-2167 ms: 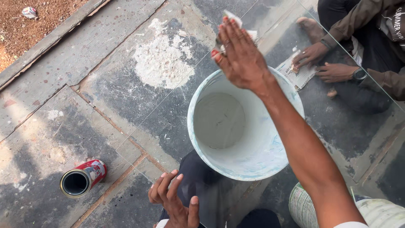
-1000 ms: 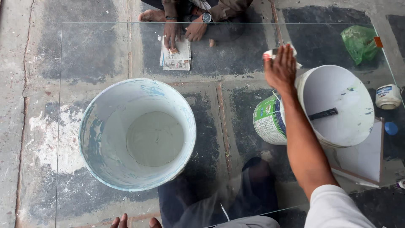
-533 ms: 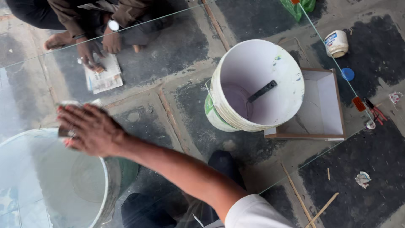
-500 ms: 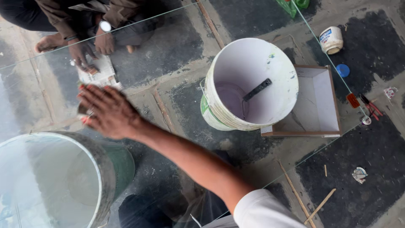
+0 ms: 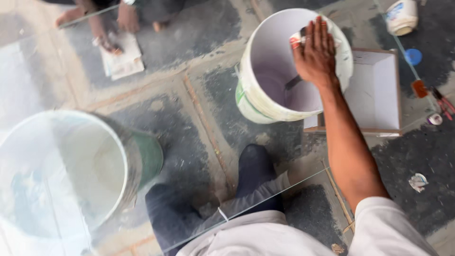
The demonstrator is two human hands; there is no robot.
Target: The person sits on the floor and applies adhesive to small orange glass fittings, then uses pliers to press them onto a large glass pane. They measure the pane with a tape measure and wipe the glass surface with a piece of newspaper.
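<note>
My right hand (image 5: 315,52) reaches over the open mouth of a white bucket (image 5: 265,102) and holds a small white and red wad (image 5: 297,40) under its fingers. A dark-handled tool (image 5: 294,83) lies inside that bucket. The bucket stands at the upper middle, beyond the far edge of a glass sheet (image 5: 265,196) that lies flat in front of me. A big pale bucket (image 5: 71,166) shows through the glass at the left. My left hand is out of view.
Another person's hands press a paper sheet (image 5: 121,59) at the upper left. A white open box (image 5: 377,90) sits right of the bucket, with a small white jar (image 5: 400,16), a blue lid (image 5: 413,56) and red tools (image 5: 443,102) nearby. A thin wooden stick (image 5: 339,199) lies on the stone floor.
My right hand has moved off the glass near the big pale bucket and across to the right, over the white bucket. The view has shifted with it.
</note>
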